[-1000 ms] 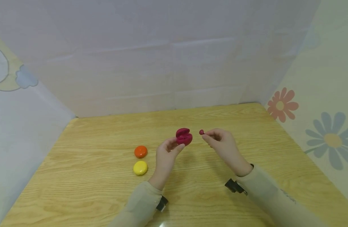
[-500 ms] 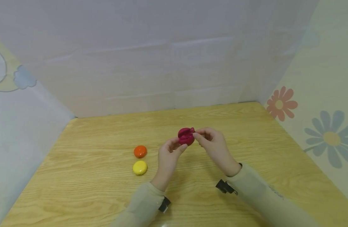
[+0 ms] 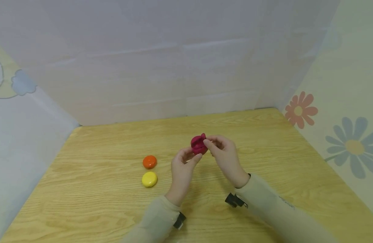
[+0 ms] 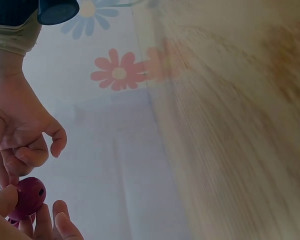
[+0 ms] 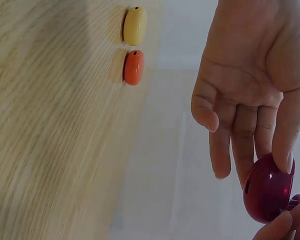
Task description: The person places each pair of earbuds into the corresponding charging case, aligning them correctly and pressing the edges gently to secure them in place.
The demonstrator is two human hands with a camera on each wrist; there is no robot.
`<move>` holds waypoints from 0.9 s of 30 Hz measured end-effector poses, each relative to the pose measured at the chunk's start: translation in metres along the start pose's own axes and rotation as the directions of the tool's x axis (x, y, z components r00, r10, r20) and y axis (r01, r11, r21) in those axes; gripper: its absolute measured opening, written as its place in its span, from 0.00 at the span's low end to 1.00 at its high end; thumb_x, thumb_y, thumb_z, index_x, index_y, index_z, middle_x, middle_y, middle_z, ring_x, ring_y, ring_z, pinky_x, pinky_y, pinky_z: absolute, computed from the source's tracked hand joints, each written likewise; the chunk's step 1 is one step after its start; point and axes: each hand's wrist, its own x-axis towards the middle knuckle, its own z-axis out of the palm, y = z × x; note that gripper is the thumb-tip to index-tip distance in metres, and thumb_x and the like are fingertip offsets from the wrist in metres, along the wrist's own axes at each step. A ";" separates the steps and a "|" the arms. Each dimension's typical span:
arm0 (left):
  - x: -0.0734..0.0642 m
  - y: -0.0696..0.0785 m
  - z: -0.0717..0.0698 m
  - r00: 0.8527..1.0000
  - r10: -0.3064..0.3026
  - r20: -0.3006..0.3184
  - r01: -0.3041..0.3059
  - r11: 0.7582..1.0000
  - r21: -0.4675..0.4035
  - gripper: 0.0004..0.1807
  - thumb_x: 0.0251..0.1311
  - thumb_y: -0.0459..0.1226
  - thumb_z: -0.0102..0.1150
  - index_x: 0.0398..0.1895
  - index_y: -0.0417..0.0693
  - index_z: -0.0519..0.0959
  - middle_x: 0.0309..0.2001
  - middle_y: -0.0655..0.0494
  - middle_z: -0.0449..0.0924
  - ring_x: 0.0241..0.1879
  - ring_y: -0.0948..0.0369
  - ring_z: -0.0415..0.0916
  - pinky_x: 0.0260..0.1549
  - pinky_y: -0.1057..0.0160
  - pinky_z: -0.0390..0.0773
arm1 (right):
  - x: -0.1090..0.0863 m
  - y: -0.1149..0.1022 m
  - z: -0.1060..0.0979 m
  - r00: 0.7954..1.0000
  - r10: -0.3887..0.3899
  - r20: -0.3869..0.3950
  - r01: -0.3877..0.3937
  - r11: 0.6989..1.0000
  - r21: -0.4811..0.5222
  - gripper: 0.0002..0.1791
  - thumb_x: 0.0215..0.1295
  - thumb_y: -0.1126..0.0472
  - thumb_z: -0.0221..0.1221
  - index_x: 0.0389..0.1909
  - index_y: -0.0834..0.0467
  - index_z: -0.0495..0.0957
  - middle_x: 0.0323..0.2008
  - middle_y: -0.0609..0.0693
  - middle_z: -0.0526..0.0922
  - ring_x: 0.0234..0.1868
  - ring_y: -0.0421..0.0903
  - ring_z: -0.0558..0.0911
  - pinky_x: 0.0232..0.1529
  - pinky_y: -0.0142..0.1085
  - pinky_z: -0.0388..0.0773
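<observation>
Above the table, my left hand (image 3: 181,168) holds a glossy magenta earbud case (image 3: 197,148) with its lid raised, thumb in front and fingers behind. At the case's right side, my right hand (image 3: 225,155) pinches a small magenta earbud (image 3: 203,135) between thumb and index finger. The earbud is at the case opening; whether it touches the inside cannot be seen. In the right wrist view, the case (image 5: 266,187) shows a dark port on its shell and a small red light, with the right fingertips (image 5: 285,225) beside it.
An orange round case (image 3: 149,162) and a yellow round case (image 3: 149,179) lie shut on the wooden table (image 3: 98,189), left of the hands. A pale wall covering (image 3: 138,84) rises behind the table's back edge. Each wrist carries a small black camera.
My right hand has moved left, bringing the earbud from apart to the case opening. The left hand has shifted slightly right with the case. The orange and yellow cases have stayed put.
</observation>
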 end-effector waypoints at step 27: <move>0.000 0.003 -0.004 0.999 0.017 -0.033 -0.016 0.999 0.029 0.14 0.62 0.33 0.63 0.49 0.35 0.79 0.45 0.48 0.82 0.47 0.55 0.76 0.43 0.62 0.74 | -0.005 0.002 0.006 0.999 0.009 -0.033 -0.009 1.000 -0.003 0.08 0.67 0.65 0.61 0.38 0.68 0.78 0.24 0.50 0.73 0.23 0.41 0.64 0.24 0.30 0.60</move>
